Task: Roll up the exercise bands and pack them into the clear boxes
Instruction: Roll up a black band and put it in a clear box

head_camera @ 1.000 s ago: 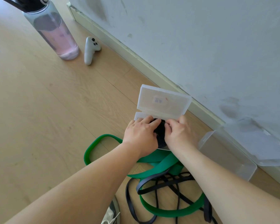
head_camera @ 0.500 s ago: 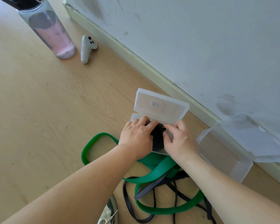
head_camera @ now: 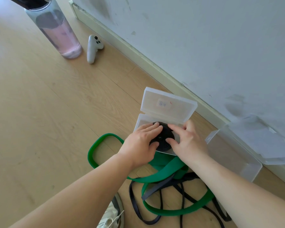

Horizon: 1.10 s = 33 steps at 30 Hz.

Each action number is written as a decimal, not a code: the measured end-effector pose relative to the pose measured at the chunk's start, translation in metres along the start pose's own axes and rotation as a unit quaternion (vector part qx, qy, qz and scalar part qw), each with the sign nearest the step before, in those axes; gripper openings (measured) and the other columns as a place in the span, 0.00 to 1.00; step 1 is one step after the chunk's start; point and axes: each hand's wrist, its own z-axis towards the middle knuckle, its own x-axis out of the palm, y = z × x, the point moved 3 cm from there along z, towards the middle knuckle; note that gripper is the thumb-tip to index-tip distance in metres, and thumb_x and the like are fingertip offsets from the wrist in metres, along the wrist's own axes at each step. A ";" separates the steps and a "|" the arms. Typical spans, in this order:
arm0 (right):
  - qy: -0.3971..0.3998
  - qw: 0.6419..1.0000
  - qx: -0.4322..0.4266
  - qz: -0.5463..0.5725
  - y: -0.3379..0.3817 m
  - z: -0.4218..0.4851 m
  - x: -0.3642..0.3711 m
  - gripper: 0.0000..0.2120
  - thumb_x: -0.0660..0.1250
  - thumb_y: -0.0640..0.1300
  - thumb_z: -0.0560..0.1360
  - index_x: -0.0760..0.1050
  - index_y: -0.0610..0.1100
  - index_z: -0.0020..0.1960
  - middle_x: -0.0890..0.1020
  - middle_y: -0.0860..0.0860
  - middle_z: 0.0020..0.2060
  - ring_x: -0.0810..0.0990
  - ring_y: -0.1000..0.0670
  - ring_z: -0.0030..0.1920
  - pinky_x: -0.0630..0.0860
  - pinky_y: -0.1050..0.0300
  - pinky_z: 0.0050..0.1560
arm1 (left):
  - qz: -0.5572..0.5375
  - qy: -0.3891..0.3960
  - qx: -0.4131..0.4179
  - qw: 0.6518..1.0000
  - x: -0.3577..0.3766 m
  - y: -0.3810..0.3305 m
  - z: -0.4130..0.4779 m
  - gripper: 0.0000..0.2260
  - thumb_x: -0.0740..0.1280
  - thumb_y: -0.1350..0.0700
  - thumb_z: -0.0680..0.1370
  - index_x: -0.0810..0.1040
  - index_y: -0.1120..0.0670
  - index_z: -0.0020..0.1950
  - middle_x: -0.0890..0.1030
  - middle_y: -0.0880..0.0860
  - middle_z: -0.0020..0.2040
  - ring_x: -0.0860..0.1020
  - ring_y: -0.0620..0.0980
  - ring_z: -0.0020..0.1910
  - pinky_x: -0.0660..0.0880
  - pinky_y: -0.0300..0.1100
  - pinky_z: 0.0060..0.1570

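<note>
— What's sitting in the small clear box (head_camera: 156,122)?
— Rolled black band (head_camera: 163,137), coiled flat; lid's standing open twd the wall.
— Others?
— Green band (head_camera: 164,170) & thin black bands (head_camera: 184,201) lying loose, tangled on floor; 2nd clear box (head_camera: 234,155) sitting open, rt side.

Both bare forearms extend forward and converge, the left hand (head_camera: 141,142) palm-down with fingers flat and together, the right hand (head_camera: 188,139) palm-down with fingers spread, thumbs turned inward.
</note>
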 end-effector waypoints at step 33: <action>0.006 0.994 0.012 -0.112 -0.006 -0.008 0.005 0.35 0.68 0.67 0.75 0.61 0.64 0.78 0.65 0.53 0.49 0.71 0.48 0.47 0.75 0.51 0.50 | 0.140 0.088 -0.035 0.986 0.007 -0.010 0.016 0.30 0.58 0.43 0.84 0.50 0.44 0.84 0.57 0.43 0.79 0.56 0.47 0.79 0.72 0.46 0.68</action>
